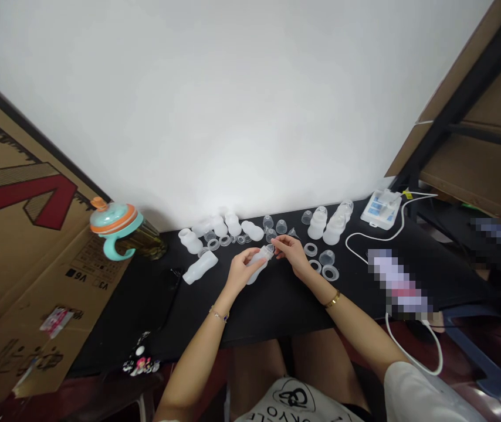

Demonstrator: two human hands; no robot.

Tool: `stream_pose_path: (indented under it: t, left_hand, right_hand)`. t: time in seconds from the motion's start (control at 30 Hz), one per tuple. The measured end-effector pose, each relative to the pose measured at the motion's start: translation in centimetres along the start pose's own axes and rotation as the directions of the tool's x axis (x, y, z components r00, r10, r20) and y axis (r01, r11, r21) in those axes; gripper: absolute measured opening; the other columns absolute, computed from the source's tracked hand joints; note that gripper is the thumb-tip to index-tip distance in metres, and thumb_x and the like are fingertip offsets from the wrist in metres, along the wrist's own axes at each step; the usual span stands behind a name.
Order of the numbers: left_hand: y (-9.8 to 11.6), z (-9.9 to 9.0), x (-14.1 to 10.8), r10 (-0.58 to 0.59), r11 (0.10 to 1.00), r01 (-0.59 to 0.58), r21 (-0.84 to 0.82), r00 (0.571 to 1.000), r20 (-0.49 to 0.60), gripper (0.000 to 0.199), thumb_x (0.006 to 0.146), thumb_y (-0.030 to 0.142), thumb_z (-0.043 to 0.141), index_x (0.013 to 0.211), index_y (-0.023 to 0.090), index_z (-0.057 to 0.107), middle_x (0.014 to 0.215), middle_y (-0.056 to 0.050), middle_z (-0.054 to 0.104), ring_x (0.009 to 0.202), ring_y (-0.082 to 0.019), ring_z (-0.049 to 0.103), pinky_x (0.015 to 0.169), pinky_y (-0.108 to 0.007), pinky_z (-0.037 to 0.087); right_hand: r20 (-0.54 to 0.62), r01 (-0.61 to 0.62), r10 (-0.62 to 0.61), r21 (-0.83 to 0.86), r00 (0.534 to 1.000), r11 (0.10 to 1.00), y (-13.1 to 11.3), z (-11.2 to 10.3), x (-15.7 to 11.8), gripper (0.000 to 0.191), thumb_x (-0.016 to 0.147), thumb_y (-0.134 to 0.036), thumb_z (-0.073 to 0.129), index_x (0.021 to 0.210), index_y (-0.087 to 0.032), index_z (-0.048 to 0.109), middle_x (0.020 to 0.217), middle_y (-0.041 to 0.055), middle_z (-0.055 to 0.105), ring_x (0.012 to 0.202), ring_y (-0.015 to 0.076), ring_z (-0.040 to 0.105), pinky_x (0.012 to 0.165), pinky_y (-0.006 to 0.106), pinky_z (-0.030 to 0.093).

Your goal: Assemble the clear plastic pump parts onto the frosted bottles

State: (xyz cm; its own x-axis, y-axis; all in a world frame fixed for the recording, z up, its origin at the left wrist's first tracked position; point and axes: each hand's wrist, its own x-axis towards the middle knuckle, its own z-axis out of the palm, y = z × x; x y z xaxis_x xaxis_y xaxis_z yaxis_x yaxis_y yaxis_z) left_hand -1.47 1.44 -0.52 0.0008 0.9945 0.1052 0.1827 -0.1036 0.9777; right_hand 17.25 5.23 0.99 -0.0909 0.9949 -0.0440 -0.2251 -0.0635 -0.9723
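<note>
Fingers [251, 255] of the left hand [240, 272] curled around a frosted plastic bottle [256, 269], which lay tilted at lower centre of the frame, its neck pointing up and right. The right hand [290, 255] was pinched nearly shut at that neck, its fingertips [276, 241] on a small clear piece [270, 249], though the exact grip was too small to tell. Just left lay a loose frosted bottle [200, 267] on the black table [145, 328]. Clear rings [330, 272] and domes [327, 257] sat to the right, and more bottles [318, 223] stood along the far edge. Farther right was a white electronic unit [380, 209] with a cable; at far left, a teal-and-orange lidded cup [116, 220] stood beside cardboard [21, 193].
</note>
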Motion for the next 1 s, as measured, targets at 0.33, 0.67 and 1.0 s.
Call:
stream_pose_path:
  t: [0.33,0.67,1.0]
  left_hand:
    - [-0.20,-0.08,0.05,0.000,1.000,0.001,-0.030,0.999,0.037,0.046,0.074,0.043,0.083,0.110,0.016,0.073,0.111,-0.012,0.078,0.100,-0.027,0.074,0.091,-0.038,0.057]
    - [-0.12,-0.04,0.12,-0.009,0.999,0.010,-0.050,1.000,0.022,0.045,0.074,0.044,0.083,0.108,0.017,0.072,0.112,-0.012,0.078,0.102,-0.027,0.074,0.092,-0.039,0.057]
    - [-0.23,0.04,0.04,0.019,0.998,-0.018,-0.053,1.000,0.014,0.047,0.073,0.043,0.084,0.110,0.017,0.072,0.116,-0.013,0.076,0.105,-0.027,0.074,0.096,-0.039,0.056]
  right_hand:
    - [0.011,0.007,-0.007,-0.001,1.000,1.000,0.06,-0.07,0.07,0.038,0.069,-0.054,0.085,0.077,-0.019,0.071,0.067,-0.0003,0.063,0.061,0.0138,0.057,0.053,0.025,0.047]
    - [0.025,0.005,-0.005,0.016,1.000,1.000,0.13,-0.13,0.15,0.038,0.068,-0.054,0.085,0.079,-0.020,0.072,0.071,0.0000,0.065,0.062,0.0137,0.059,0.054,0.025,0.048]
    - [0.001,0.031,-0.031,-0.026,1.000,0.999,-0.03,-0.04,0.17,0.040,0.066,-0.056,0.086,0.074,-0.020,0.070,0.064,-0.0007,0.061,0.059,0.0142,0.057,0.051,0.025,0.046]
